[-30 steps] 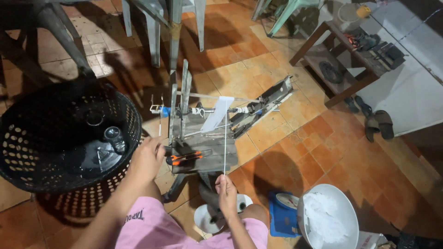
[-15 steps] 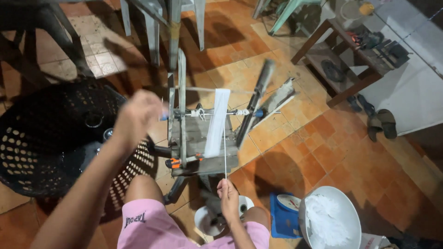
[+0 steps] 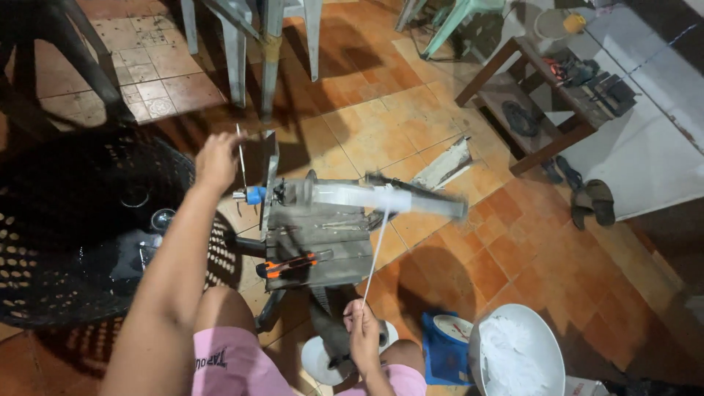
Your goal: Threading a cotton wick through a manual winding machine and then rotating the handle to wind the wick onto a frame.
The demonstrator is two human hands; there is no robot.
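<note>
White strand point(image 3: 375, 253) runs upright from right hand point(image 3: 362, 334) to spool point(image 3: 367, 196)

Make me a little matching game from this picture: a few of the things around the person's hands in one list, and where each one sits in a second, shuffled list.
Things:
1. black basket
2. white bowl
3. orange-handled pliers
4. white strand

Places:
A. lying on the metal winding frame
B. on the floor at lower right
C. running up from the right hand to the blurred spool
D. beside the left arm, under the left hand

Pairs: 1-D, 2-B, 3-A, 4-C
</note>
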